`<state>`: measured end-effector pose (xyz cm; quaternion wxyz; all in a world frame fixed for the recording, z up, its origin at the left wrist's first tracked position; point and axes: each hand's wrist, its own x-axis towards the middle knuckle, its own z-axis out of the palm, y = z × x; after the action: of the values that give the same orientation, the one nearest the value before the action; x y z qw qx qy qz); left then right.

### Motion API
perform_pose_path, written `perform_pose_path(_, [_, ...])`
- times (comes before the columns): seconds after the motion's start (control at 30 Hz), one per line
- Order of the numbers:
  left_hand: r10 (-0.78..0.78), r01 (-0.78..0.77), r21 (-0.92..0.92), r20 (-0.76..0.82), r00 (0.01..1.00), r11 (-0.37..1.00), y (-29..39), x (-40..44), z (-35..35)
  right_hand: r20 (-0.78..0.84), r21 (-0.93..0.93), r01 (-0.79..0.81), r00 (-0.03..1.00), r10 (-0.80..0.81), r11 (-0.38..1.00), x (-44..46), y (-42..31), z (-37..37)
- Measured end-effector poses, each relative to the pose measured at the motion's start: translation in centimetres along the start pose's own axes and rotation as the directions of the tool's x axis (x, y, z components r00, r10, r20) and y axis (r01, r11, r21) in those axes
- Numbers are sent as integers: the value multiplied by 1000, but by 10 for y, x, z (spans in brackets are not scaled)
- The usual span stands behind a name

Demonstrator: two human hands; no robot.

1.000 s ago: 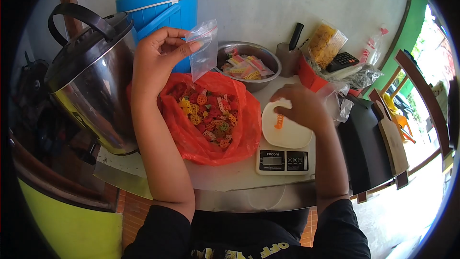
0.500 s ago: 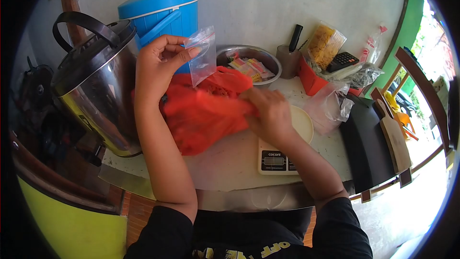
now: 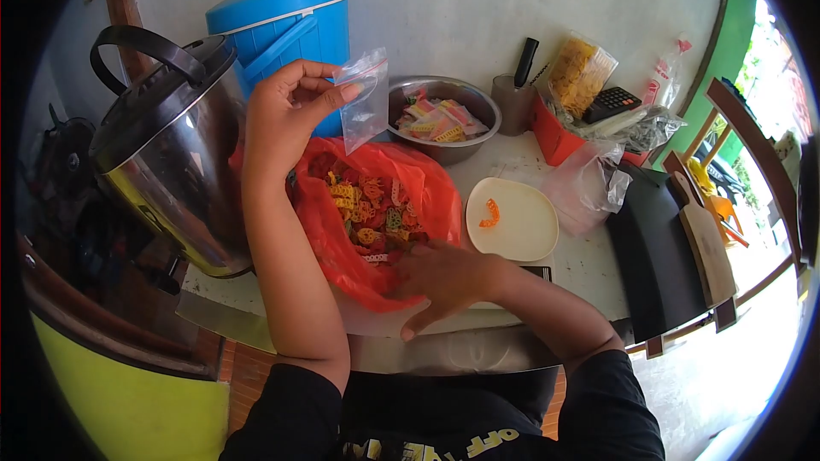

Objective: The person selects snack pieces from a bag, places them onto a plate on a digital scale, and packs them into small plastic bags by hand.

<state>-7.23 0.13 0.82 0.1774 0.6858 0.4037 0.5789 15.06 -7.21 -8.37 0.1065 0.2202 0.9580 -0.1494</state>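
Note:
Between thumb and fingers, my left hand pinches a clear zip bag that hangs over the far side of a red plastic bag. Colourful wheel- and ladder-shaped pieces fill the red bag. My right hand is at the bag's near right edge, thumb spread away and the other fingertips reaching toward the pieces. Whatever those fingertips touch is unclear. An orange piece lies on a cream square plate, on a scale mostly covered by my right forearm.
Behind the red bag stands a metal bowl of small filled packets. A steel container and a blue cooler are at the left. To the right are a red box, crumpled plastic and a wooden board.
My right hand first went from the plate to the red bag's rim, pulling it over the contents. Now the rim is released, the bag lies open again and the hand is at its near edge.

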Motion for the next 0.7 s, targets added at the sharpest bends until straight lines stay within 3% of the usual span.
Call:
perform_pose_path(0.1, [0,1,-16,10,1000,1000,1,-1,1,-130,-45,42,990,-47,998,6,5,20])
perform_pose_path(0.2, [3,-3,-26,0,1000,1000,3,-1,0,-16,337,93,996,-93,937,9,23,9])
perform_pose_path(0.3, [8,-8,-28,3,1000,1000,3,-1,-1,-350,416,58,931,102,907,8,25,5])
perform_pose_path(0.4, [15,-15,-18,5,1000,1000,3,-1,-1,-579,177,-30,805,129,984,28,26,29])
perform_pose_path(0.5, [41,-42,-29,-18,999,999,-3,-1,-1,-727,-83,-162,685,52,983,47,27,56])
perform_pose_path(0.7, [9,-10,20,15,1000,1000,-2,0,0,-708,-188,-253,705,48,949,46,27,56])
